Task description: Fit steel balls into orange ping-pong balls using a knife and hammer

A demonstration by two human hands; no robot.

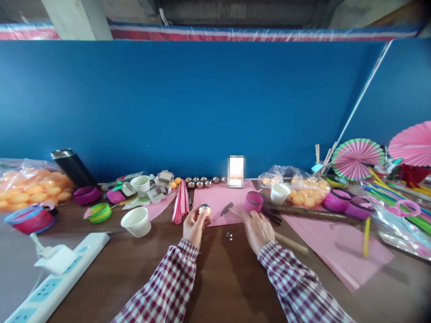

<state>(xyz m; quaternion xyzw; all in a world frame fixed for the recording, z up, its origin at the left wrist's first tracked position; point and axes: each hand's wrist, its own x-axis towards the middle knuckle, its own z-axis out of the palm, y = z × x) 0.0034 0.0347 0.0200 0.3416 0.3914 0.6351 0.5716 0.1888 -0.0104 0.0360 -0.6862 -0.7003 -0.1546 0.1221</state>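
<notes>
While the left grip (195,227) pinched a silver ball (204,209) near the pink paper (210,197), the right grip (257,229) covered a hammer (292,244), its closure unclear. A light, side-on pinch seemed steadiest.

A clear bag (33,185) filled with orange balls is placed at the far left beside a black bottle (76,169), and a white plug (59,259) is seated in a white power strip (49,287) nearer the front. The table is backed by a blue partition (215,103). On the right, a green-edged pink paper fan (357,158) is set near thin sticks (327,157), and coloured strips (400,201) are heaped behind a clear plastic package (395,237)
</notes>
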